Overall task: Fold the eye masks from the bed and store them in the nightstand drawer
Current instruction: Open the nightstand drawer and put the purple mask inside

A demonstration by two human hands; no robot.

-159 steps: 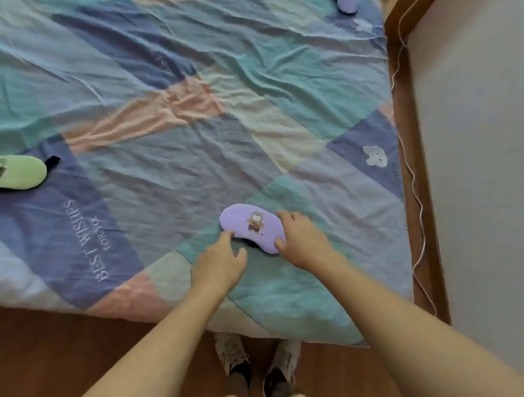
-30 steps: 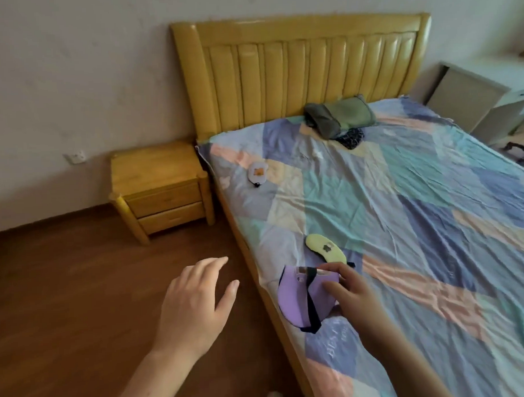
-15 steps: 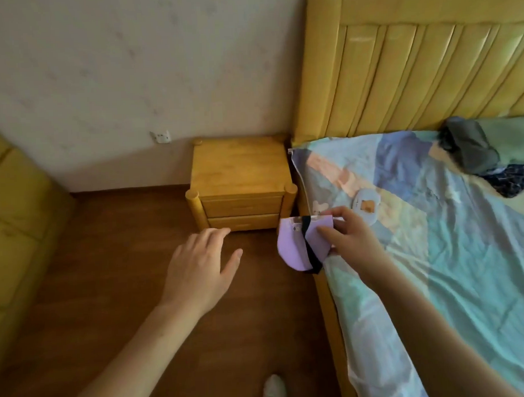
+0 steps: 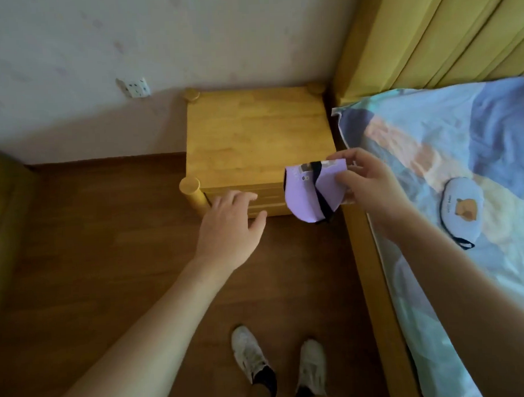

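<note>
My right hand (image 4: 370, 188) pinches a purple eye mask (image 4: 305, 196), folded in half with its black strap hanging across it, in the air in front of the nightstand's right front corner. The wooden nightstand (image 4: 252, 139) stands against the wall left of the bed, and its two drawers (image 4: 272, 198) are closed. My left hand (image 4: 232, 226) is open with fingers spread, its fingertips right at the drawer fronts. A pale blue eye mask (image 4: 460, 209) with a bear picture lies flat on the bed sheet (image 4: 431, 139).
A yellow wooden headboard (image 4: 427, 35) rises behind the bed, and the bed's wooden side rail (image 4: 373, 283) runs along my right. A wall socket (image 4: 135, 87) sits left of the nightstand. My feet in white shoes (image 4: 278, 364) stand on the brown wooden floor. Something yellow fills the left edge.
I have come closer to the nightstand and now look down on it. My left hand has reached forward to the drawer fronts. My right hand still carries the folded purple mask.
</note>
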